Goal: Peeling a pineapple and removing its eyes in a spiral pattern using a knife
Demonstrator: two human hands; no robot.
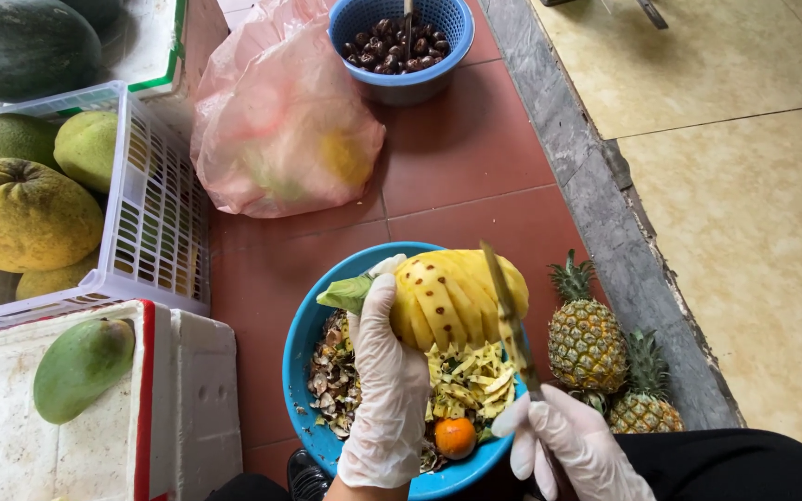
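Note:
My left hand [388,371], in a clear plastic glove, grips a peeled yellow pineapple [457,297] with spiral grooves and brown eyes, held over a blue basin [303,343]. My gloved right hand [568,445] holds a long knife [510,320] whose blade rests against the pineapple's right side. The basin holds pineapple peel strips, brown scraps and a small orange fruit [455,436].
Two unpeeled pineapples [587,339] stand right of the basin by a grey stone kerb [605,213]. A pink plastic bag [280,121] and a blue basket of dark nuts [401,42] lie ahead. At left are a white crate of pomelos [155,213] and a foam box with a green mango [81,366].

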